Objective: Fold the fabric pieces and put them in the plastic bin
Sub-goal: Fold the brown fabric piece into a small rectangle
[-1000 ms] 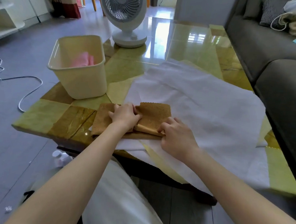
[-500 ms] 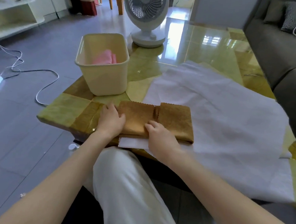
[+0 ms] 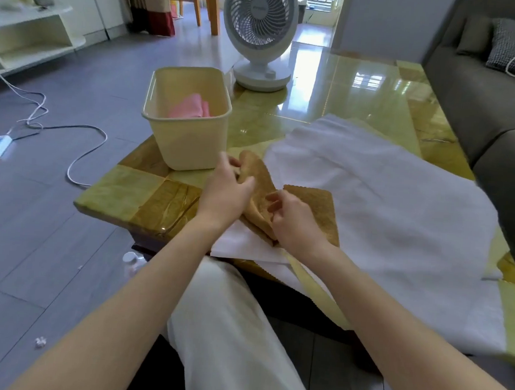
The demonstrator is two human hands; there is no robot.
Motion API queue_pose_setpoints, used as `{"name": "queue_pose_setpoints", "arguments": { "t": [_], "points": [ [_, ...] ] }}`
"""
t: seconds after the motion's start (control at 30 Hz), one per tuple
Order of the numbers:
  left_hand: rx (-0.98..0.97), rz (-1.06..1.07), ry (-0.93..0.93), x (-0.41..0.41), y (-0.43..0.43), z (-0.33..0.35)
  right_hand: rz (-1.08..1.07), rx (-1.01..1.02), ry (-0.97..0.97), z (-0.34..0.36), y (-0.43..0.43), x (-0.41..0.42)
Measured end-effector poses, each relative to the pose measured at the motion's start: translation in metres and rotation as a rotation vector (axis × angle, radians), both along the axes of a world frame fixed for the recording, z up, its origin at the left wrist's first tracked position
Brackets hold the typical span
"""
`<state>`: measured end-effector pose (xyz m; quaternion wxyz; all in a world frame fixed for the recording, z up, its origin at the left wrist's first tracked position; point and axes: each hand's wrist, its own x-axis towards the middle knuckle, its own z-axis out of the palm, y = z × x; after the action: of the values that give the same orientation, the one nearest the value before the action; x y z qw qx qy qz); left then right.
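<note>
A brown fabric piece (image 3: 316, 206) with zigzag edges lies partly folded on a white cloth (image 3: 386, 204) at the table's near edge. My left hand (image 3: 224, 192) grips the fabric's left part and lifts it up off the table. My right hand (image 3: 294, 221) pinches the fabric at its middle fold. The cream plastic bin (image 3: 190, 141) stands just beyond my left hand, with a folded pink fabric (image 3: 190, 108) inside it. A yellow fabric (image 3: 311, 277) pokes out under the white cloth at the table edge.
A white fan (image 3: 260, 33) stands on the glossy yellow-brown table (image 3: 349, 88) behind the bin. A grey sofa (image 3: 485, 98) runs along the right. A power strip and cable (image 3: 56, 138) lie on the floor to the left. My knee (image 3: 233, 299) is under the table edge.
The brown fabric lay flat under both hands before; now my left hand has raised its left half upward and my right hand has closed on the middle.
</note>
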<state>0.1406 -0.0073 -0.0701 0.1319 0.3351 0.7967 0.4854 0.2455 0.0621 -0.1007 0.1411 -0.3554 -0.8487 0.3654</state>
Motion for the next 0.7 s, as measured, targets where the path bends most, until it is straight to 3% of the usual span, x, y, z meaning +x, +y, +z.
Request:
{"name": "queue_pose_setpoints", "arguments": {
  "t": [0.07,0.13,0.37,0.5,0.57,0.7],
  "points": [
    [0.052,-0.052,0.008,0.020,0.017,0.009,-0.112,-0.056,0.193,0.009,0.008,0.010],
    [0.073,-0.126,-0.028,0.042,0.034,0.012,-0.204,-0.036,0.267,0.016,0.020,0.023],
    [-0.136,-0.409,-0.051,0.081,0.064,-0.029,-0.316,-0.123,-0.035,-0.008,0.059,0.076],
    [-0.187,-0.415,0.029,0.073,0.060,-0.042,-0.361,-0.179,-0.001,-0.026,0.065,0.080],
    [-0.201,-0.407,0.095,0.063,0.055,-0.044,-0.368,-0.217,0.019,-0.028,0.067,0.080],
    [-0.399,-0.345,0.479,0.037,0.037,-0.056,-0.358,-0.228,-0.029,-0.029,0.068,0.080]
  ]
}}
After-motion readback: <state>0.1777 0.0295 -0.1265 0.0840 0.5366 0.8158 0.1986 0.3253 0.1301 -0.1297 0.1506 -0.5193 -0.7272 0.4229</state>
